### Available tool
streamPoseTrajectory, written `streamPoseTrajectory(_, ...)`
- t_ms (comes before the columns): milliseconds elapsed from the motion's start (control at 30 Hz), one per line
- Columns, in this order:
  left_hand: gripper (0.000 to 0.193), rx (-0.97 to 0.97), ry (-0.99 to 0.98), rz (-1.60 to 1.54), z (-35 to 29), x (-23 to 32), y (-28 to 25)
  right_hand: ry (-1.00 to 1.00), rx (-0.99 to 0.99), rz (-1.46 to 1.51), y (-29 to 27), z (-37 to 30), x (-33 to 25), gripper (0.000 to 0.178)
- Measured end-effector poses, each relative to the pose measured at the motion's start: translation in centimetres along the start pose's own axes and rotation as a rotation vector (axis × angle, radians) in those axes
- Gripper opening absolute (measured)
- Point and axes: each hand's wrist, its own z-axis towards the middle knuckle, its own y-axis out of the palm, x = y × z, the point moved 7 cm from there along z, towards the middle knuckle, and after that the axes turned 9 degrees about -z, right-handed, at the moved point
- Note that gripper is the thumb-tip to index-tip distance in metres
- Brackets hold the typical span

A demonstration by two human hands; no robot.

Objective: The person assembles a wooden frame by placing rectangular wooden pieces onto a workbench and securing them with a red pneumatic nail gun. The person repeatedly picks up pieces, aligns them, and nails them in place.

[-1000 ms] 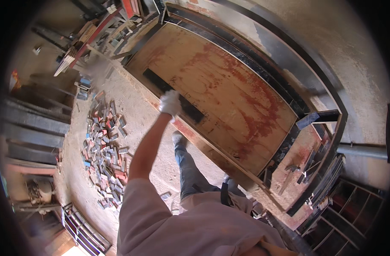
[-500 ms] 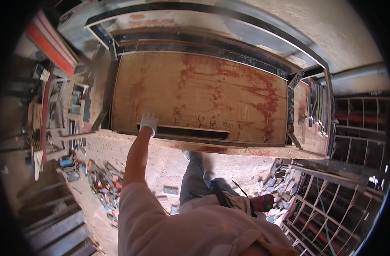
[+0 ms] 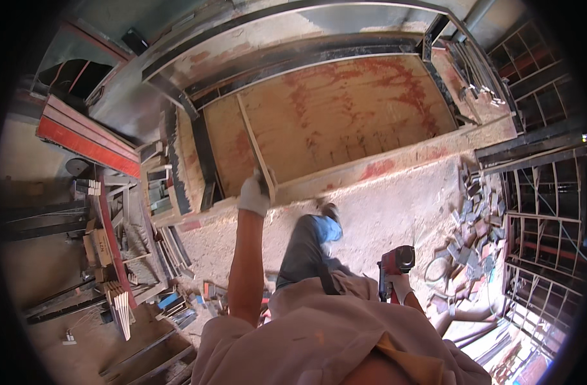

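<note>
My left hand [image 3: 255, 194], in a white glove, is closed around the near end of a long, narrow wooden strip [image 3: 255, 144]. From the hand the strip slants away over the left part of a large tan board [image 3: 345, 109] with red stains. Dark rails [image 3: 205, 151] border the board's left and far sides. Lower right, close to my body, my gloved right hand [image 3: 402, 286] grips a red and black tool that looks like a nail gun [image 3: 396, 262]. Part of that hand is hidden behind the tool.
A pale beam [image 3: 370, 168] runs along the board's near side. Offcuts [image 3: 473, 224] lie heaped on the floor at right, beside tall lattice frames [image 3: 540, 237]. Red-edged boards [image 3: 88, 144] and stacked strips [image 3: 120, 311] stand at left. A dark frame [image 3: 293, 9] rises behind the board.
The strip lay along the board's near edge; now my left hand has swung it round to point across the board. The red tool and my right hand have come into clearer view. The view has turned.
</note>
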Motion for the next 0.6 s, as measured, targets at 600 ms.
streamPoseTrajectory(600,0.02,-0.291,-0.289,0.805,-11.5,8.0,-11.0,0.123,0.276,-0.391,21.8,-9.9,10.0,0.015)
